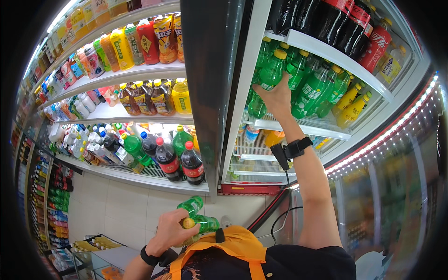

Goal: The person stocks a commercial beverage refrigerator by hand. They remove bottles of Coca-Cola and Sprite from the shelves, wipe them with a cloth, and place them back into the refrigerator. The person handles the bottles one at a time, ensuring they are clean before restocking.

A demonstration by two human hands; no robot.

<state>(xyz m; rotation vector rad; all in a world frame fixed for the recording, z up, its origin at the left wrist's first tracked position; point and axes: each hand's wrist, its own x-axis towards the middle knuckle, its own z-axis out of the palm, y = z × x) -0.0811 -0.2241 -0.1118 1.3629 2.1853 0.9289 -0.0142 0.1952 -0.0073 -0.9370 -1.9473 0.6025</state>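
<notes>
With my right hand I grip a green soda bottle with a yellow cap at the left end of a fridge shelf. Several other green bottles stand beside and behind it, and yellow drink bottles stand at the shelf's right end. Low before my body, my left hand is closed around the necks of green plastic bottles; a green bottle with a yellow cap and another green bottle stick out past the fingers. My palm hides part of them.
A white shelf edge with large dark cola bottles is above my right hand. A dark door frame divides this fridge from a lit drinks cooler on the left, where cola bottles stand low. A black cable runs near the floor.
</notes>
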